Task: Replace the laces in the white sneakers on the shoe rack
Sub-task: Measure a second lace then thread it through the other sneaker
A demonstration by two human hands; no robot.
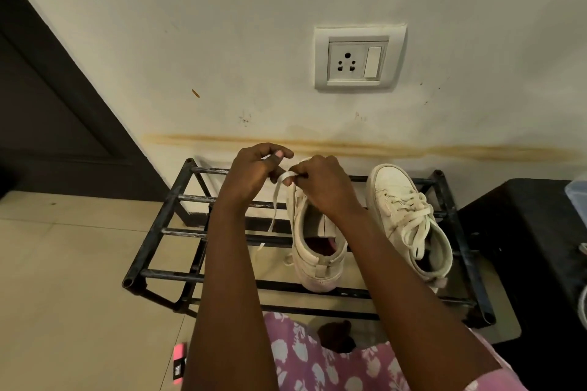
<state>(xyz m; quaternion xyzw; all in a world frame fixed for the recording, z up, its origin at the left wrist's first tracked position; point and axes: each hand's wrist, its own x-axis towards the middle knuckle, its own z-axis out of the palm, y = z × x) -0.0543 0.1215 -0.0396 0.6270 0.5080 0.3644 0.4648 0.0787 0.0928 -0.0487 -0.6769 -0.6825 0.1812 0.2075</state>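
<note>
White flat lace (275, 200) hangs from both hands toward the shoe rack's (165, 232) middle bars, its loose end dangling. In the head view, the unlaced sneaker (317, 251) lies mid-rack, its long axis front to back with the heel nearest the person. The hands meet over its toe end. The right hand (324, 190) pinches the lace, and the left hand (254, 173), fingers curled, grips it just beside. A laced sneaker (409, 216) sits toward the rack's right end.
</note>
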